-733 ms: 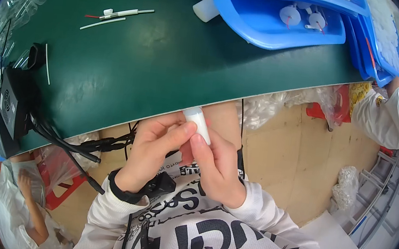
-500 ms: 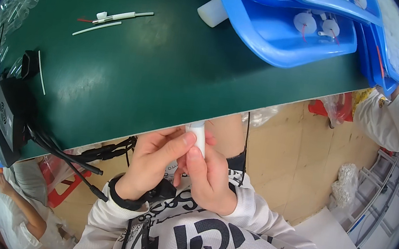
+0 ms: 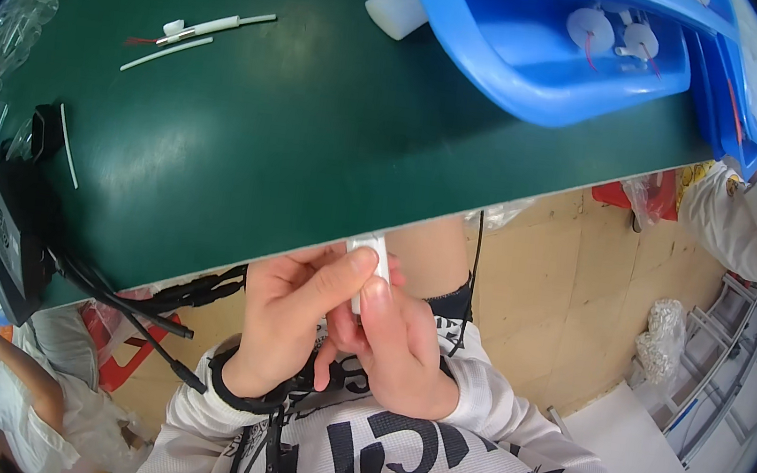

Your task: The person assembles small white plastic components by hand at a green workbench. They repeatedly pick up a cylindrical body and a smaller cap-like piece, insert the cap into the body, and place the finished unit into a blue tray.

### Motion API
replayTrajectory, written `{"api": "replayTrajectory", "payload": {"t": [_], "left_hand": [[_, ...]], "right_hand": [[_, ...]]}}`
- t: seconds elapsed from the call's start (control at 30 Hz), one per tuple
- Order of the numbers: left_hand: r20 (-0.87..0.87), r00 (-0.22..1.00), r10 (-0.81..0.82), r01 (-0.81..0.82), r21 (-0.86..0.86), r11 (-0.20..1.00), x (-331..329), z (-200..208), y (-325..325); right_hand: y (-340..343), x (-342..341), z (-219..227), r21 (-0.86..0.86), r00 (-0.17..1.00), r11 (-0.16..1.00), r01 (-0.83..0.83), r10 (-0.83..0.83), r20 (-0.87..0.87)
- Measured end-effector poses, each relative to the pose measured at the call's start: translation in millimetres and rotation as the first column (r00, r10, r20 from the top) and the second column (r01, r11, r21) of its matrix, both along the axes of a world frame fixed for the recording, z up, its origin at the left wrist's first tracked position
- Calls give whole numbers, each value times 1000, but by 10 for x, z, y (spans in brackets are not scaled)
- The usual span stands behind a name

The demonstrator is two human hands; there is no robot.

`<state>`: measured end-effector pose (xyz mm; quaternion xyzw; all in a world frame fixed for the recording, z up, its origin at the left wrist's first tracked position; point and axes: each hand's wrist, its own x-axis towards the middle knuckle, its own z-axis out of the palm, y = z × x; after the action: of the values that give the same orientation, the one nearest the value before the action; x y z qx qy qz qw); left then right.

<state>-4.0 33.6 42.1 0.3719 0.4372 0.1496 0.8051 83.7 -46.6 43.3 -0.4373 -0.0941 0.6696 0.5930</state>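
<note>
At the front edge of the green table (image 3: pixel 248 145), both my hands are closed around one small white plastic piece (image 3: pixel 371 247), oblong and smooth. My left hand (image 3: pixel 294 294) presses its thumb on the upper part. From the other side, my right hand (image 3: pixel 399 338) pinches the lower part with its thumb. Fingers cover much of the piece, so its full shape is hidden. On the table lies a thin white tube assembly (image 3: pixel 207 27) with red wires at one end, and a loose white tube (image 3: pixel 166 54) beside it.
A blue bin (image 3: pixel 546 101) at the far right holds round white parts (image 3: pixel 590 30) with red wires. Beside it lies a white cylinder (image 3: pixel 395 8). A black device (image 3: pixel 15 230) with cables stands at the left edge. Other people sit at left (image 3: pixel 29 392) and right (image 3: pixel 742 220).
The white piece has tilted slightly in my fingers, and my right thumb has shifted a little. The view has moved slightly, so the table things appear further left.
</note>
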Motion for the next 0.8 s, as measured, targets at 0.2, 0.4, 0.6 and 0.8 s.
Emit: {"api": "replayTrajectory", "payload": {"t": [0.2,0.4,0.6,0.8], "left_hand": [[124,984,131,-139,51,989,19,-25,-85],[159,982,105,-105,-8,994,-15,-24,-60],[-28,999,34,-34,-20,999,-35,126,-10],[-65,995,75,-76,-19,997,2,195,4]], "right_hand": [[-12,58,-78,56,967,992,-111,95,238],[-9,83,-5,23,966,992,-127,118,231],[-37,-55,-30,60,995,998,-11,5,100],[-13,-57,13,75,998,996,41,-44,40]]}}
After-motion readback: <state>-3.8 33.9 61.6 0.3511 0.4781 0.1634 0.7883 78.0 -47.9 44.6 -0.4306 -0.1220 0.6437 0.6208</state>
